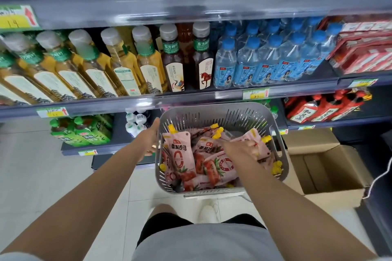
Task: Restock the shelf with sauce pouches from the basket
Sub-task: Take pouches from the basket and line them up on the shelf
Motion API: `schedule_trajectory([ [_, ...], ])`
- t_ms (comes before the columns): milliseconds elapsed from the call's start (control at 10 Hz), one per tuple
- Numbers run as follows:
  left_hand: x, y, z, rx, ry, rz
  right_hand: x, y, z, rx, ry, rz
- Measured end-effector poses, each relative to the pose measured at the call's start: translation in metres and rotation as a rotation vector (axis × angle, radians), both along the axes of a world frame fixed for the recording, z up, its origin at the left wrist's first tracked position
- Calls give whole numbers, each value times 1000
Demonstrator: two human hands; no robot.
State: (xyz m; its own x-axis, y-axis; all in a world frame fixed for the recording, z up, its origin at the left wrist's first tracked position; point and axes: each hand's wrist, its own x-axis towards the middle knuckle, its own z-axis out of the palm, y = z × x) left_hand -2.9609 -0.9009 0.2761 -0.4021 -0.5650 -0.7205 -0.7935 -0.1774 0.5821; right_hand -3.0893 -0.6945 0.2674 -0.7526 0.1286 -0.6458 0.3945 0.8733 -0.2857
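A grey slotted basket (pixel 216 112) hangs in front of me at knee height, full of several pink sauce pouches (pixel 180 152) with yellow caps. My left hand (pixel 151 140) grips the basket's left wall and holds it up. Inside the basket, my right hand (pixel 241 150) lies on the pile with its fingers closed around a pink pouch (pixel 257 141) near the right side. The shelf (pixel 191 96) with drinks runs across the view just beyond the basket.
Tea bottles (pixel 118 65) and blue-capped water bottles (pixel 269 59) fill the middle shelf, red packets (pixel 364 48) at its right. Green bottle packs (pixel 82 131) sit low left. Red bottle packs (pixel 322 106) stand lower right. An open cardboard box (pixel 326 167) rests on the floor at right.
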Motion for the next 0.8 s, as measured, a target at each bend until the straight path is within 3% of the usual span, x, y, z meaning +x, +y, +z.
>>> schedule_trajectory([
  [100, 5, -3, 2, -277, 14, -15, 1, 0, -50, -110, -312, -243],
  [200, 14, 4, 6, -473, 247, 91, -60, 8, -223, -221, -342, -205],
  [300, 23, 10, 9, -533, 363, 99, -78, -5, -307, -232, -315, -341],
  [400, 32, 15, 2, -553, 406, 53, -31, -17, -203, -260, -346, -221],
  [500, 38, 20, -2, -587, 399, -26, 5, -23, -130, -189, -388, -313],
  [600, 40, 24, 0, -632, 369, -154, 4, -22, -150, -171, -241, -328],
  [700, 36, 29, 2, -691, 300, -286, 27, -28, -56, -189, -219, -393],
  [800, 25, 36, -1, -778, 169, -474, 29, -32, -18, -225, -201, -328],
])
